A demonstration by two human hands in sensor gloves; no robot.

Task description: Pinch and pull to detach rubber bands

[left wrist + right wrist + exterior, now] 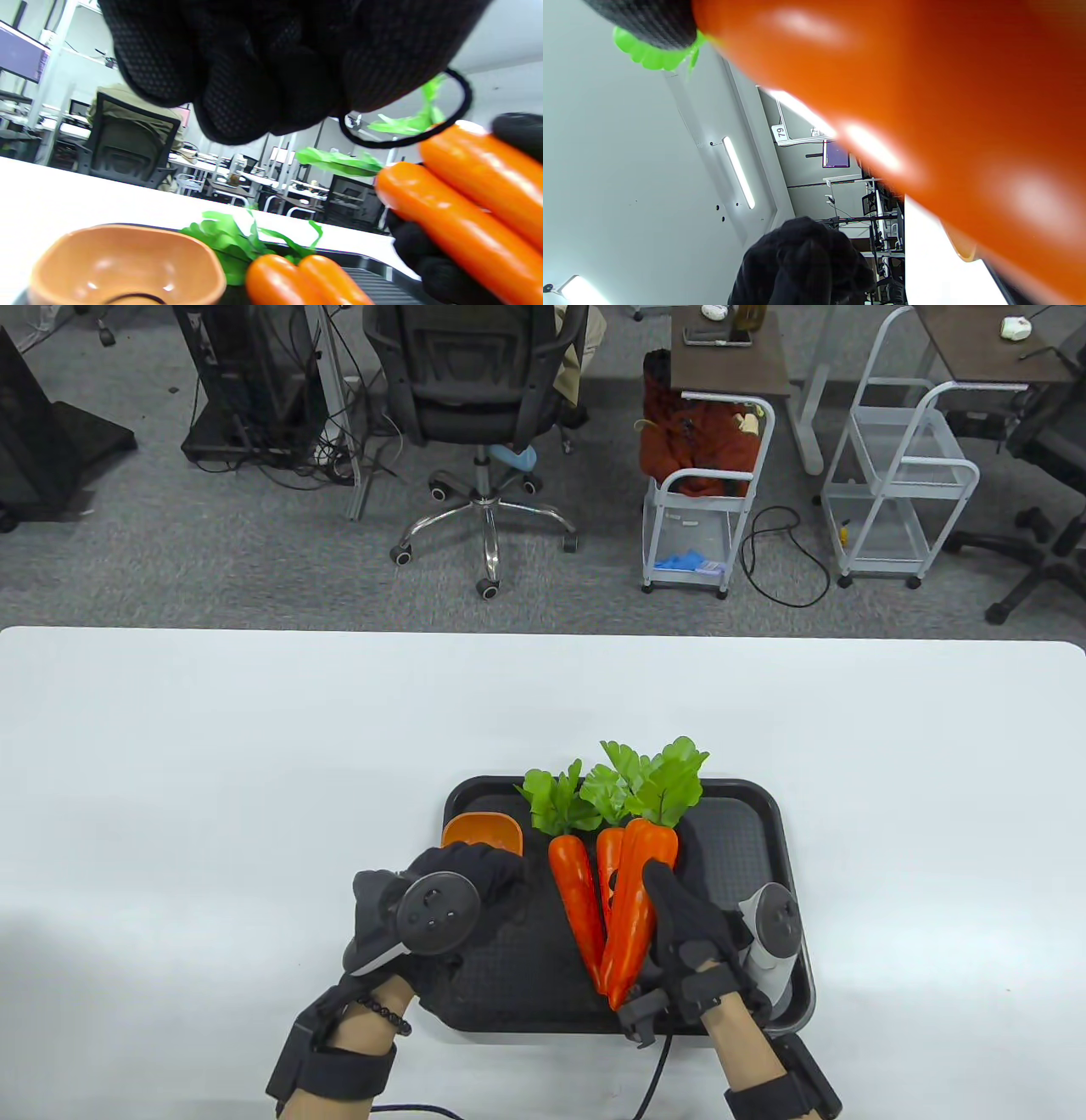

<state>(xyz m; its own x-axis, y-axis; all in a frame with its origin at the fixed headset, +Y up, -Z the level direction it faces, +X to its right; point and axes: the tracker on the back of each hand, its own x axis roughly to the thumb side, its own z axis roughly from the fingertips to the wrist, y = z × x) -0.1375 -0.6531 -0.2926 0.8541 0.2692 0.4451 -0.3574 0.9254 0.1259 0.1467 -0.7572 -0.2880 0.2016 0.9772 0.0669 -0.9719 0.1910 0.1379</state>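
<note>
Toy carrots (632,891) with green leaves lie on a black tray (764,831). My right hand (657,886) grips the right-hand carrots and lifts them; they fill the right wrist view (925,106) and show at the right of the left wrist view (466,203). My left hand (501,869) is closed over an orange bowl (484,831). In the left wrist view its fingertips (271,118) pinch a black rubber band (424,142) that hangs as a free loop in front of the carrot tops. Two more carrots (297,279) lie on the tray below.
The orange bowl (127,262) sits at the tray's left end, with a dark curved thing at its bottom. The white table (254,746) surrounds the tray. An office chair (475,407) and carts stand beyond the far edge.
</note>
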